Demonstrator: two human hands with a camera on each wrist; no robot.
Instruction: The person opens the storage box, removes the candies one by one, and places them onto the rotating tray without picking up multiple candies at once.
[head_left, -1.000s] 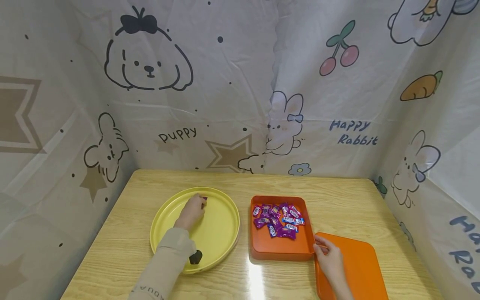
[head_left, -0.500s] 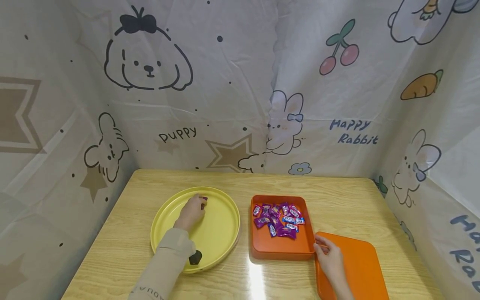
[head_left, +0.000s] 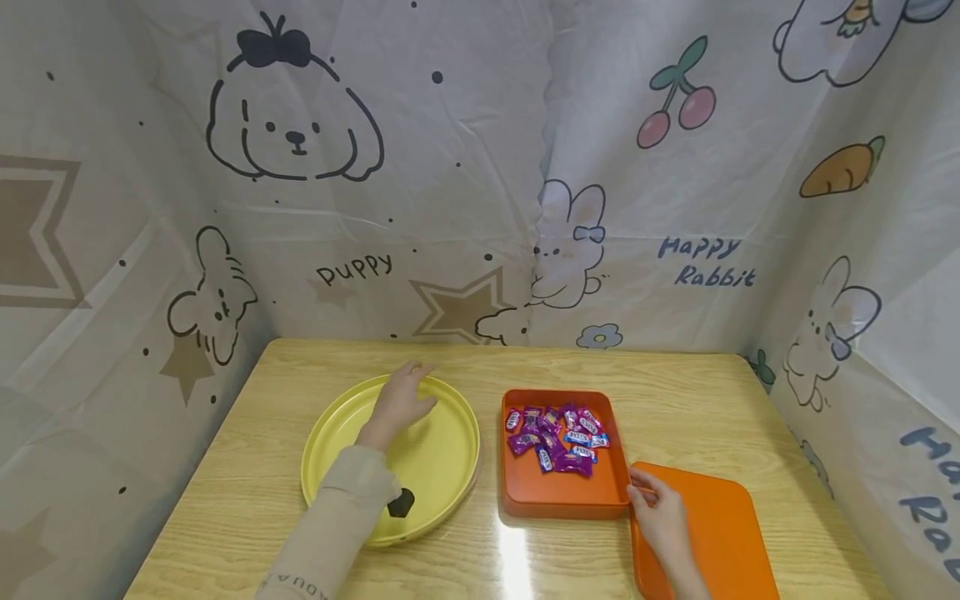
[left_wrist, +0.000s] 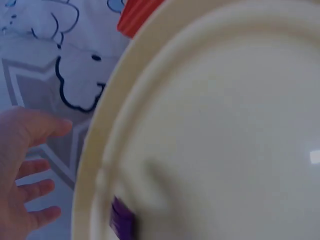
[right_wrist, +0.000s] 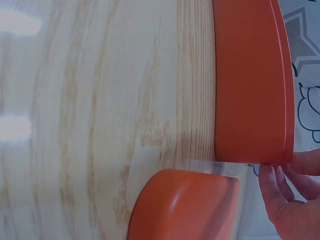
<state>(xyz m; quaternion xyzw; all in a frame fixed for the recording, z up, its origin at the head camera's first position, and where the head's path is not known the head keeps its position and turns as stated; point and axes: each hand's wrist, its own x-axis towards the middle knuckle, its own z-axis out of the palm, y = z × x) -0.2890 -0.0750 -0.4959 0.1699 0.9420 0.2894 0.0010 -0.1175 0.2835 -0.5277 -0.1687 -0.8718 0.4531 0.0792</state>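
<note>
My left hand [head_left: 397, 408] hovers over the far part of a round yellow tray [head_left: 442, 471], its fingers spread and nothing in them. In the left wrist view a purple wrapped candy [left_wrist: 121, 218] lies inside the tray by the rim; the hand hides it from the head view. To the right stands a square orange box [head_left: 566, 507] with several purple, pink and blue wrapped candies [head_left: 551, 442] gathered toward its far side. With thumb and fingers, my right hand [head_left: 663, 521] pinches the box at its near right corner.
An orange lid [head_left: 723, 533] lies flat on the wooden table [head_left: 495, 567], right of the box and under the right hand. A black angular piece [head_left: 402, 502] shows at the left cuff. Printed white cloth [head_left: 450, 208] hangs around the table's back and sides.
My left hand has let go of the purple candy, spread its fingers and moved slightly up and right. My right hand keeps its pinch on the box.
</note>
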